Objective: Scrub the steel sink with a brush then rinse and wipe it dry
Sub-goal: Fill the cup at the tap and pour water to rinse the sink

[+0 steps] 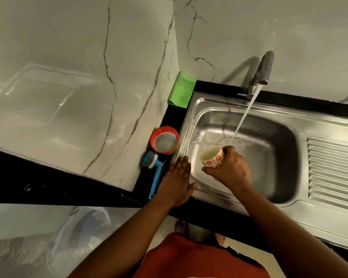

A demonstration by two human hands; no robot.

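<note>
The steel sink (pixel 269 157) sits in a black counter, with water running from the tap (pixel 262 71) into the basin. My right hand (pixel 231 169) grips a white cup with red flowers (pixel 212 156), tipped on its side over the basin's left part. My left hand (pixel 177 183) lies flat with straight fingers on the sink's left rim. A blue-handled brush (pixel 154 173) lies on the black counter just left of my left hand. A green cloth (pixel 182 90) leans in the wall corner behind the sink.
A red bowl (pixel 165 140) with cloudy liquid stands on the counter between brush and cloth. The ribbed drainboard (pixel 333 169) extends to the right of the basin. Marble wall panels rise at the left and behind.
</note>
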